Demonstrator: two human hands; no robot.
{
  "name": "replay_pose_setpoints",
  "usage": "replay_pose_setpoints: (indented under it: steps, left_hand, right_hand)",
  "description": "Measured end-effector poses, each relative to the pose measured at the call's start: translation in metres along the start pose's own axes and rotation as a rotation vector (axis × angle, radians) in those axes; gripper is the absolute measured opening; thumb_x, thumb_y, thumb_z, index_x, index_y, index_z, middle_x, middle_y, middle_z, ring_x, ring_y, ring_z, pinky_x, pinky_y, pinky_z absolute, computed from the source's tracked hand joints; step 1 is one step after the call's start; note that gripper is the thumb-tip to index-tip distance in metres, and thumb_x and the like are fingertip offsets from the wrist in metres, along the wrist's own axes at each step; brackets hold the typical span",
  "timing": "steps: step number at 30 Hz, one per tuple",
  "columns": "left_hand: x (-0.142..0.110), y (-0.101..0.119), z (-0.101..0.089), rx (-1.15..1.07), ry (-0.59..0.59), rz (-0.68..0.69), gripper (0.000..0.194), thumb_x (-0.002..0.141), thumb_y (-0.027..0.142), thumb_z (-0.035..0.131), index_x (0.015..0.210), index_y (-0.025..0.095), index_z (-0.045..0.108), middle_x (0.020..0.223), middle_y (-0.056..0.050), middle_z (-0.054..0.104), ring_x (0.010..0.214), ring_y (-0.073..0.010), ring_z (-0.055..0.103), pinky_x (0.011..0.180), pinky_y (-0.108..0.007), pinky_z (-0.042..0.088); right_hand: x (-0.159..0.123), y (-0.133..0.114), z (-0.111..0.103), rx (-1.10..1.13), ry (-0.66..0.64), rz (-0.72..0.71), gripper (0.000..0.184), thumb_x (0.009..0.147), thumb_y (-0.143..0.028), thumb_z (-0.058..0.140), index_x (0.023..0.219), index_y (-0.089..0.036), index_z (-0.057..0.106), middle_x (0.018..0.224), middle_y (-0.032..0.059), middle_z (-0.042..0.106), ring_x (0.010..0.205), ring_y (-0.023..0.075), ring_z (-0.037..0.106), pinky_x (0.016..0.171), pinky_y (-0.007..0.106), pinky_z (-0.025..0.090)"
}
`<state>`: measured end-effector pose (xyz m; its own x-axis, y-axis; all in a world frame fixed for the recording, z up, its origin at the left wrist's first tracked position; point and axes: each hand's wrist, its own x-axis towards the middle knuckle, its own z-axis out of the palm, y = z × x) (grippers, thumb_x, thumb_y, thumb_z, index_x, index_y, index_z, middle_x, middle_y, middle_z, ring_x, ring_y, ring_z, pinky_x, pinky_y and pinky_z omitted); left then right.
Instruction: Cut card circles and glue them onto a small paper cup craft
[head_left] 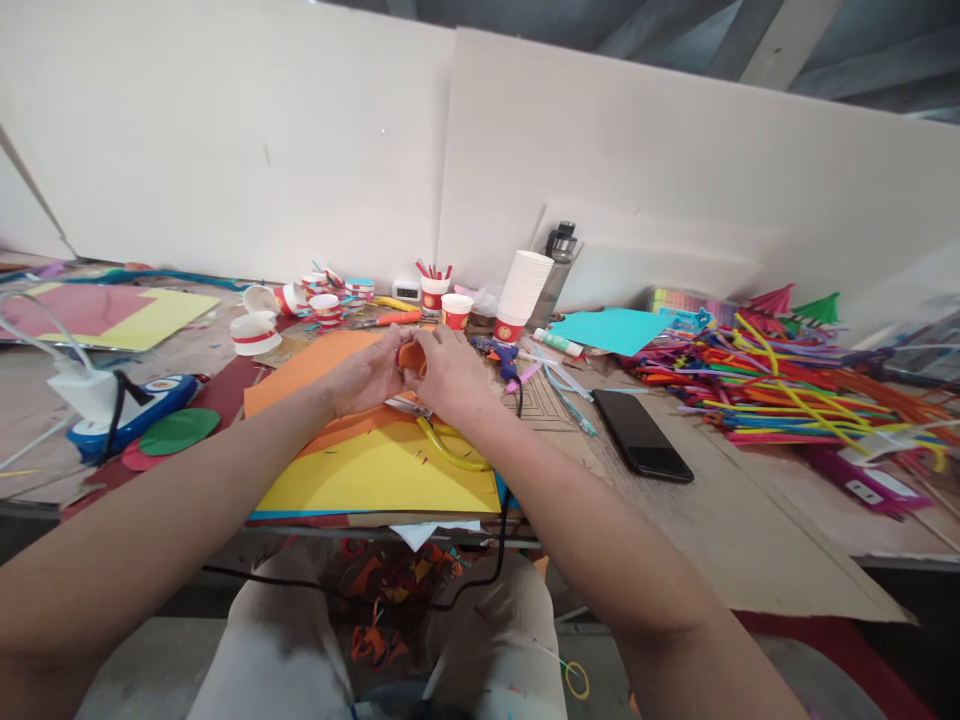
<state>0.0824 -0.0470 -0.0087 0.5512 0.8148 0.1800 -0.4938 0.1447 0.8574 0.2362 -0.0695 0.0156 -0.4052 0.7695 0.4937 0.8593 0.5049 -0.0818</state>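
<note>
On my distant screen, the small curled orange paper piece [409, 357] lies at three o'clock from the left hand [367, 378], at nine from the right hand [454, 375]. Both pinch it, equally near; its long axis I cannot tell.

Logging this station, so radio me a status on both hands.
Left hand and right hand closed around small orange piece. Scissors beneath, on yellow sheet. Phone off right.
</note>
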Motion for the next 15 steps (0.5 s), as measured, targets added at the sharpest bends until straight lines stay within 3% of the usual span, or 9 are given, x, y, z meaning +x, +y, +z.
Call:
replay_pose_setpoints:
  steps: [7, 10, 13, 15]
  left_hand:
    - [0.000, 0.003, 0.001, -0.025, -0.008, -0.022, 0.033, 0.095, 0.043, 0.058, 0.112, 0.016, 0.066, 0.104, -0.010, 0.073, 0.099, -0.0217, 0.070, 0.088, -0.034, 0.056]
    - [-0.001, 0.005, -0.001, -0.008, 0.084, -0.022, 0.022, 0.091, 0.024, 0.062, 0.112, 0.017, 0.066, 0.109, -0.009, 0.073, 0.098, -0.0205, 0.070, 0.095, -0.040, 0.055]
    - [-0.002, 0.007, -0.001, 0.054, 0.193, -0.025, 0.035, 0.081, 0.004, 0.065, 0.113, 0.017, 0.065, 0.106, -0.006, 0.074, 0.094, -0.0209, 0.071, 0.099, -0.048, 0.054]
    - [-0.002, 0.008, -0.002, 0.082, 0.237, -0.013, 0.037, 0.078, 0.001, 0.066, 0.111, 0.016, 0.064, 0.103, -0.007, 0.074, 0.095, -0.0227, 0.072, 0.098, -0.050, 0.055]
  right_hand:
    - [0.002, 0.003, 0.001, 0.012, 0.030, 0.007, 0.034, 0.088, -0.021, 0.060, 0.121, -0.014, 0.062, 0.120, 0.0143, 0.063, 0.111, 0.0292, 0.055, 0.096, 0.041, 0.046]
    - [0.003, 0.010, 0.002, 0.150, 0.084, 0.041, 0.022, 0.090, -0.023, 0.058, 0.110, -0.017, 0.064, 0.113, 0.0111, 0.065, 0.106, 0.0238, 0.058, 0.091, 0.036, 0.048]
    - [0.004, 0.020, 0.001, 0.232, 0.149, 0.090, 0.012, 0.091, -0.021, 0.056, 0.099, -0.017, 0.064, 0.104, 0.0086, 0.065, 0.094, 0.0192, 0.061, 0.083, 0.030, 0.049]
    - [0.004, 0.026, -0.001, 0.246, 0.162, 0.113, 0.011, 0.090, -0.020, 0.056, 0.097, -0.016, 0.064, 0.102, 0.0082, 0.065, 0.088, 0.0178, 0.061, 0.078, 0.029, 0.049]
